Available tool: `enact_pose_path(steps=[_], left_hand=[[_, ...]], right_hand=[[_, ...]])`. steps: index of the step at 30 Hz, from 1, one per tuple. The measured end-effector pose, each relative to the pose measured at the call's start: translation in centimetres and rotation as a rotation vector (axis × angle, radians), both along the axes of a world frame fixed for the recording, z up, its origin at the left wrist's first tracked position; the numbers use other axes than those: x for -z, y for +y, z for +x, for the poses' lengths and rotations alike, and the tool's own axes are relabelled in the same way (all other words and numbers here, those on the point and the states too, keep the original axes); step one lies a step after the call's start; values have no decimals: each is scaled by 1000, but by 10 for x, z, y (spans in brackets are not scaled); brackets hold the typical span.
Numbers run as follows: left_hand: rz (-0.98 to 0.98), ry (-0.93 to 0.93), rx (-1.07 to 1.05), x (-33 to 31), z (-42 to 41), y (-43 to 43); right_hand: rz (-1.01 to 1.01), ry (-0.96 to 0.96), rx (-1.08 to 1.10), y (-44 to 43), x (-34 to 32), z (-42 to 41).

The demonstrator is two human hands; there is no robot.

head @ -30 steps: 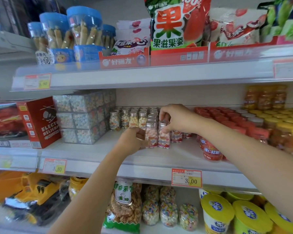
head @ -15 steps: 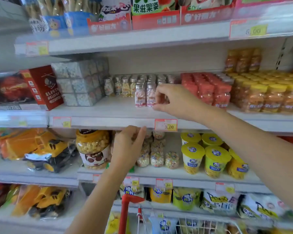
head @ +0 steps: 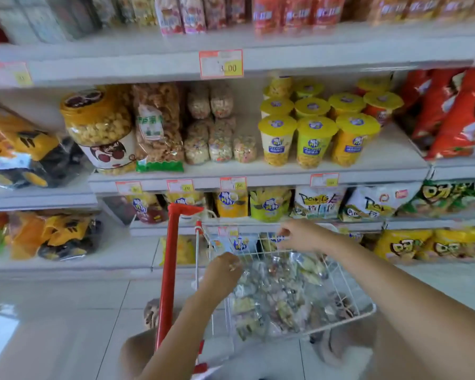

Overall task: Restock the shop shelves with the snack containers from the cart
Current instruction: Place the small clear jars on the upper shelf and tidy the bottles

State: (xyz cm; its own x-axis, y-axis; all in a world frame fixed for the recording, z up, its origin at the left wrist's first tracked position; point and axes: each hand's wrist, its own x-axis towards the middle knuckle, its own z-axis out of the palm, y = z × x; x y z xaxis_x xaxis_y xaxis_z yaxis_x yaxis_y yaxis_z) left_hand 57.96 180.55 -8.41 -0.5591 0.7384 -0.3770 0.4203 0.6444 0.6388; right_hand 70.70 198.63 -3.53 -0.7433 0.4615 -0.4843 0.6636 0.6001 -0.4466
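White wire cart basket is heaped with clear-wrapped snack containers, so most restocking looks undone. Left hand dips inside it, grip unreadable. Right hand hovers over its far rim, loose, empty. Grey shop shelves beyond it look well filled.

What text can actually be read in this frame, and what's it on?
"3.00": price tag on the upper shelf edge.
"Pow": white snack bag on a lower shelf; the rest of the word is blurred.
Unreadable through blur: the lower price tags, the labels on the yellow-lidded cups, and the snack packets in the cart.
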Motion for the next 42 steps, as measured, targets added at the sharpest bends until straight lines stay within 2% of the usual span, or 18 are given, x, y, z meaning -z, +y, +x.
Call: enact_pose_path(steps=[3,6,8,10,13,19,25,29,32,36,38,40,42], left_hand=[[-213,-41,72,42,17,1],[-417,-63,217,80,31,4],[-534,-150,262,99,35,9],[-603,-219,300,117,36,14],[-692,-128,411,134,34,16],[-794,-59,401,170,44,9],[-768,-127,325,174,46,9],[-747,-381,173,173,37,3],[-659,-547,75,159,32,1],[-458,-579,8,129,24,13],[-298,-664,-104,106,20,20],[-94,-789,-221,73,19,24],[111,-859,-301,37,15,25]], right_hand=[[-100,-148,163,-7,80,21],[-201,-247,202,-23,141,36],[-254,-285,221,-33,170,41],[-291,-314,203,-40,192,43],[-321,-345,124,-41,217,42],[-332,-289,2,-37,238,41],[-281,-210,-25,-43,245,41],[-329,-252,-61,-49,238,42],[-512,-160,190,-44,223,46],[-921,119,841,-28,175,47],[-1063,257,1063,-23,141,42],[-1053,320,1089,-20,105,36],[-933,328,975,-21,68,29]])
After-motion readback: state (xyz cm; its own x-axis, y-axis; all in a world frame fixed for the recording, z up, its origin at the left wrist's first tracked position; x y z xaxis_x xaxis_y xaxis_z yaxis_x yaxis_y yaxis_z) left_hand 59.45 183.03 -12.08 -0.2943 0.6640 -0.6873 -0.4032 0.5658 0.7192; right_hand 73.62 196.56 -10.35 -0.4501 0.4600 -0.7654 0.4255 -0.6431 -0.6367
